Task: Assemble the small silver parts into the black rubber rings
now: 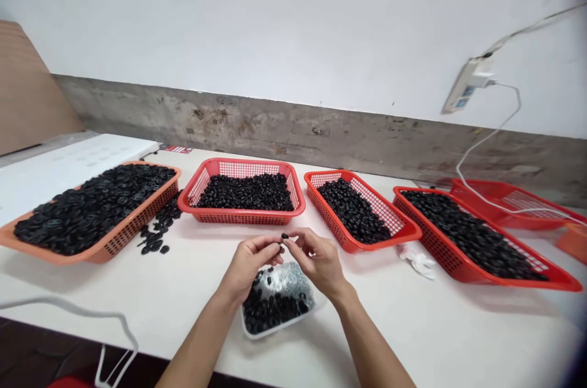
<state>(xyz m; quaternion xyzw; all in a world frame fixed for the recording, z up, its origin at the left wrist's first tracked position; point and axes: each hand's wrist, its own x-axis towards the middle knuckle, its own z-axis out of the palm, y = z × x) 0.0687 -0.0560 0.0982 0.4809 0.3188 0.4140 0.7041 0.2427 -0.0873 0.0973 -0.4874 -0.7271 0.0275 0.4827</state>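
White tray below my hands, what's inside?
Inside the white tray: black pieces mostly nearest you, shiny silvery material behind. They hide its floor; your left hand and right hand cover parts of its far side.

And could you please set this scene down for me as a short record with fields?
Left hand: black piece at its thumb tip; grip unclear
Right hand: small black piece pinched at fingertips
Below the hands: plastic tub with black pieces and shiny material
Left: orange basket, heaped with black pieces; loose pieces beside it
Centre: red basket, holding black pieces
Wall: power strip with white plug and cable
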